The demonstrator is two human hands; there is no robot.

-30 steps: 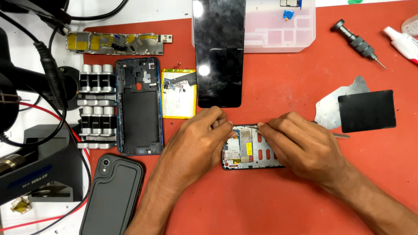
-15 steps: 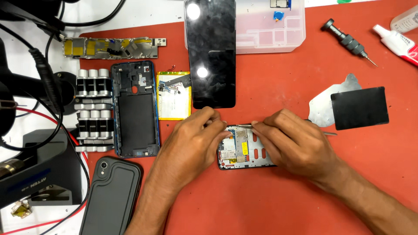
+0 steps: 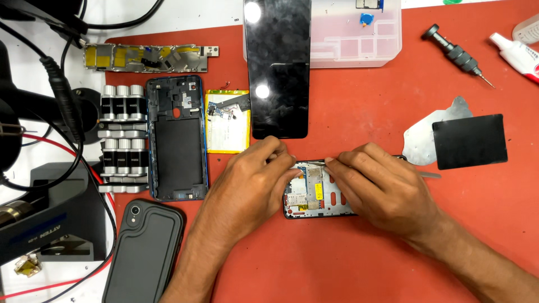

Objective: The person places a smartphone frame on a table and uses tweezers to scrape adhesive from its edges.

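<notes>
Presently, on the red work mat (image 3: 359, 264), the opened phone body with exposed circuit board (image 3: 314, 193) lies between both hands. The left hand (image 3: 250, 179) presses flat-fingered on its left edge; hold that steady. The right hand (image 3: 382, 191) pinches thin metal tweezers (image 3: 314, 163) at the board's top edge; light, level strokes seem advisable.

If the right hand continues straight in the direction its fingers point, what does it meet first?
The right hand points left across the opened phone's circuit board. It would probably first meet the left hand's fingertips, which look close to it above the board.
</notes>
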